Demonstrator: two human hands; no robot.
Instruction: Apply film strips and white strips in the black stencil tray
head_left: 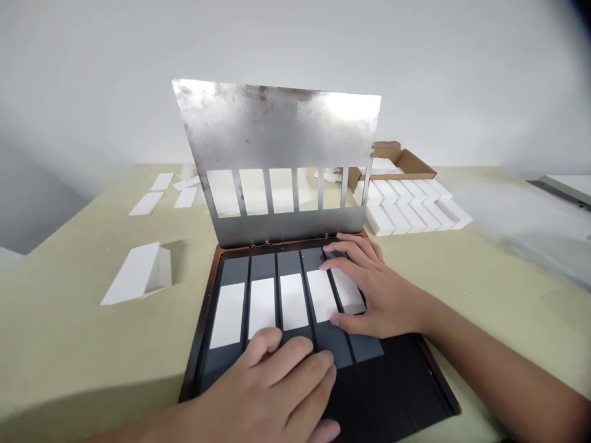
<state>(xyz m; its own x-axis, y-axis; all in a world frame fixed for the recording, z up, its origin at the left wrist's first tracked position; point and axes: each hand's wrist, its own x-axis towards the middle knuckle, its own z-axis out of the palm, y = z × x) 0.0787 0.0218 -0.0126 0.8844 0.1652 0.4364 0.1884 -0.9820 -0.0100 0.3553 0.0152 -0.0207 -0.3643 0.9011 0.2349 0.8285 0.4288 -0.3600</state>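
A dark tray (205, 320) with long grey strips lies in front of me, and a white rectangle sits on each strip. Its hinged metal lid (277, 132), cut with several slots, stands raised at the far edge. My right hand (369, 289) rests flat over the rightmost white card (347, 290), fingers spread on it and on the neighbouring strip. My left hand (277, 384) lies palm down at the tray's near edge, fingers stretched over the lower ends of the middle strips. Neither hand grips anything.
A stack of white cards (136, 274) lies left of the tray. More loose white cards (161, 191) sit far left. Rows of white blocks (413, 206) and an open cardboard box (406, 161) stand behind right. The table surface (484, 277) is beige.
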